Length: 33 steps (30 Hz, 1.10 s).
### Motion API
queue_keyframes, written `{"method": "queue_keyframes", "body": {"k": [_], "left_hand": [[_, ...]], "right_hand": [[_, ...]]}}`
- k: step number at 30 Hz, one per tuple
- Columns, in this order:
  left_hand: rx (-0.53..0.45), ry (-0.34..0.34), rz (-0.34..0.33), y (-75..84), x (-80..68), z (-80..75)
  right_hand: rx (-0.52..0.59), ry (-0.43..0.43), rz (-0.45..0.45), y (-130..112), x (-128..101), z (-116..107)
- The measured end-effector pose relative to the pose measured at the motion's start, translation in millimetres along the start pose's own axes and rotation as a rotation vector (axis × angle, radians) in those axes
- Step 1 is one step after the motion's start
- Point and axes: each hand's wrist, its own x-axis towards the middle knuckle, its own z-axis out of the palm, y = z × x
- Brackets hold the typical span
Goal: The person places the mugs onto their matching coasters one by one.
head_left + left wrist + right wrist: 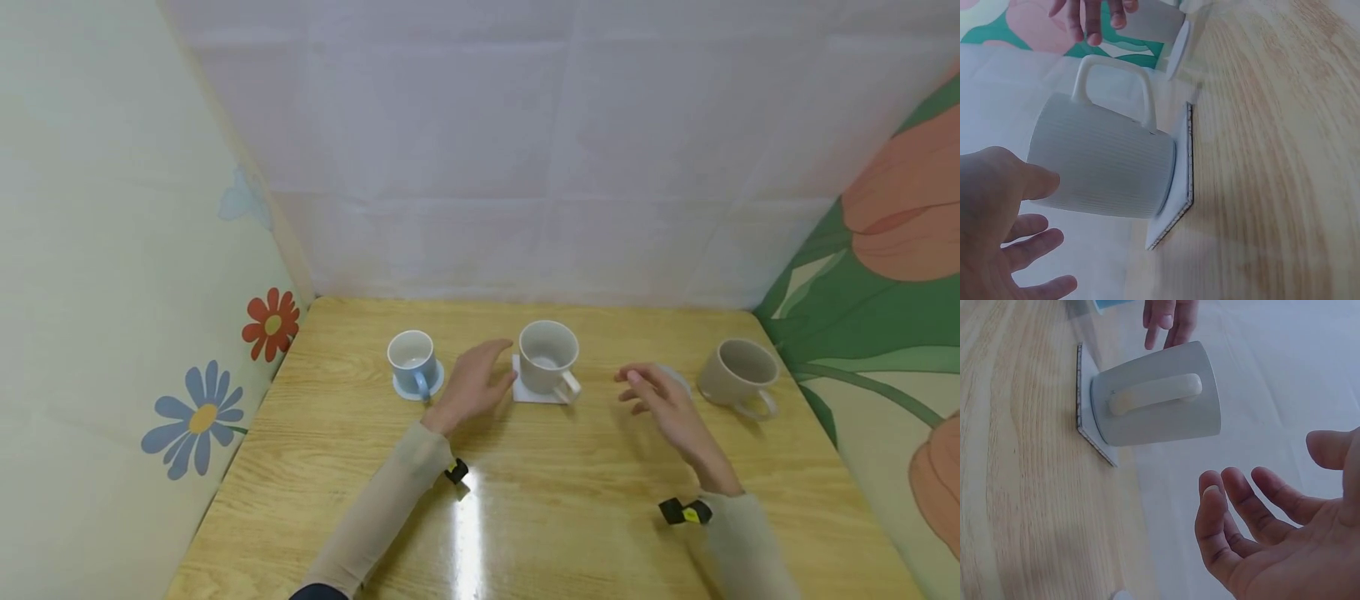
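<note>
A white ribbed mug (549,357) stands upright on a square white coaster (534,395), its handle toward the front right. Just left of this mug is my left hand (474,379), thumb and fingers spread; in the left wrist view the thumb overlaps the mug's side. My right hand (663,406) hovers over the table to the right of the mug, fingers loosely bent and holding nothing. The right wrist view shows a gap between those fingers (1213,519) and the mug (1160,400).
To the left, a small light-blue cup (413,362) sits on a round pale-blue coaster (401,390). A beige mug (738,372) stands at the table's right, beside a round pale coaster (675,377) partly hidden by my right hand. A white sheet (517,167) hangs behind the wooden table (570,500).
</note>
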Motion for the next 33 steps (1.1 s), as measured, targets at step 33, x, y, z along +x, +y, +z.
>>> {"method": "queue_keyframes", "body": {"k": [33], "left_hand": [[0.044, 0.172, 0.2, 46.8, 6.9, -13.1]], "right_hand": [[0.011, 0.084, -0.079, 3, -9, -29]]}}
